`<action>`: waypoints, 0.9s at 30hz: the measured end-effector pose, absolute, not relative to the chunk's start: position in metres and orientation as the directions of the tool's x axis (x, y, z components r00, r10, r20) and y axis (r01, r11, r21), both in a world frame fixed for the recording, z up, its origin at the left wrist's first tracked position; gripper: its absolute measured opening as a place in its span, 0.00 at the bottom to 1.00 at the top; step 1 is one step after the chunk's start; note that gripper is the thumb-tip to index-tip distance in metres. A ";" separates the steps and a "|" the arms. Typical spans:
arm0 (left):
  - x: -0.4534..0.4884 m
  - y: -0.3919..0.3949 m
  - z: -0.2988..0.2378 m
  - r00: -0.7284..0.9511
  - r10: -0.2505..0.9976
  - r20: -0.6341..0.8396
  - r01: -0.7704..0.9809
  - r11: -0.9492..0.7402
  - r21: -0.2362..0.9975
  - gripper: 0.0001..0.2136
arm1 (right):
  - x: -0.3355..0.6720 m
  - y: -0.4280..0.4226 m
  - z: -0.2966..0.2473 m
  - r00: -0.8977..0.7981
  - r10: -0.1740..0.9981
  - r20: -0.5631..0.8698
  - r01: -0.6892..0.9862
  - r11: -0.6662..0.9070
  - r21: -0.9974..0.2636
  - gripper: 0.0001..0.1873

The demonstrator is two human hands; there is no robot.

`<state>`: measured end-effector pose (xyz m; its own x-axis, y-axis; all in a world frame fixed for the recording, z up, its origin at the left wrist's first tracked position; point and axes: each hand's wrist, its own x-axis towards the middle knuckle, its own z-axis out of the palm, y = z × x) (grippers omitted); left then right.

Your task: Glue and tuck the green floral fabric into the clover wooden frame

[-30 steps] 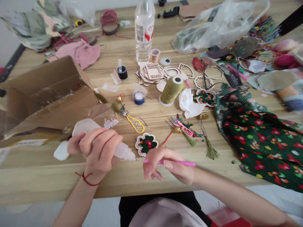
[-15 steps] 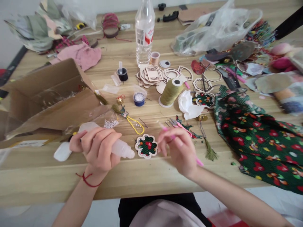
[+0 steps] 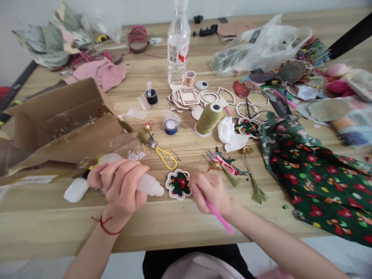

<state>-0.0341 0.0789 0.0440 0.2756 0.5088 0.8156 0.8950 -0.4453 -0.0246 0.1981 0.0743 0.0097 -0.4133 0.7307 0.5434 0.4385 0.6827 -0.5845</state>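
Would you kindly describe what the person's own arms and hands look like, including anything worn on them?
Both forearms are bare, with no sleeves or gloves in view. The left hand has a thin red cord bracelet tied around its wrist, while the right hand shows no bracelet at its wrist.

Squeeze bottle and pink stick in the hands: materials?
The squeeze bottle in the left hand looks like soft plastic, matte, its milky wall letting light through. The pink stick in the right hand seems glossy opaque plastic, going by its even colour, but blurred.
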 end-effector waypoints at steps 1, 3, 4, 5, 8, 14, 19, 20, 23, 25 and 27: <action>-0.034 0.080 0.044 0.277 0.496 0.823 0.895 -0.445 -0.032 0.11 | 0.195 0.073 0.007 -0.430 0.718 0.548 0.450 0.696 -0.560 0.09; -0.034 0.080 0.044 0.278 0.494 0.824 0.895 -0.446 -0.035 0.10 | 0.190 0.071 0.001 -0.433 0.724 0.537 0.486 0.690 -0.537 0.08; -0.034 0.080 0.045 0.279 0.494 0.823 0.894 -0.448 -0.035 0.10 | 0.188 0.071 -0.001 -0.430 0.730 0.531 0.501 0.683 -0.532 0.07; -0.034 0.079 0.046 0.283 0.499 0.819 0.892 -0.452 -0.033 0.10 | 0.188 0.070 -0.002 -0.430 0.736 0.523 0.514 0.676 -0.528 0.06; -0.032 0.075 0.048 0.271 0.539 0.797 0.895 -0.446 -0.003 0.12 | 0.189 0.071 -0.005 -0.426 0.751 0.504 0.529 0.659 -0.534 0.06; -0.034 0.072 0.048 0.253 0.588 0.768 0.905 -0.425 0.027 0.13 | 0.190 0.076 -0.002 -0.461 0.733 0.500 0.608 0.672 -0.424 0.05; -0.039 0.075 0.045 0.279 0.535 0.797 0.880 -0.474 0.010 0.12 | 0.189 0.074 0.002 -0.500 0.790 0.356 0.598 0.612 -0.518 0.27; -0.039 0.075 0.045 0.278 0.540 0.795 0.878 -0.479 0.018 0.12 | 0.189 0.073 0.002 -0.508 0.799 0.322 0.595 0.596 -0.540 0.31; -0.039 0.076 0.046 0.267 0.568 0.778 0.880 -0.474 0.044 0.12 | 0.187 0.070 0.002 -0.529 0.809 0.257 0.600 0.571 -0.561 0.31; -0.038 0.076 0.046 0.266 0.554 0.789 0.881 -0.472 0.035 0.12 | 0.187 0.069 0.002 -0.539 0.807 0.240 0.600 0.568 -0.564 0.28; -0.038 0.077 0.045 0.277 0.536 0.797 0.882 -0.471 0.010 0.12 | 0.187 0.070 0.003 -0.554 0.802 0.224 0.580 0.564 -0.587 0.26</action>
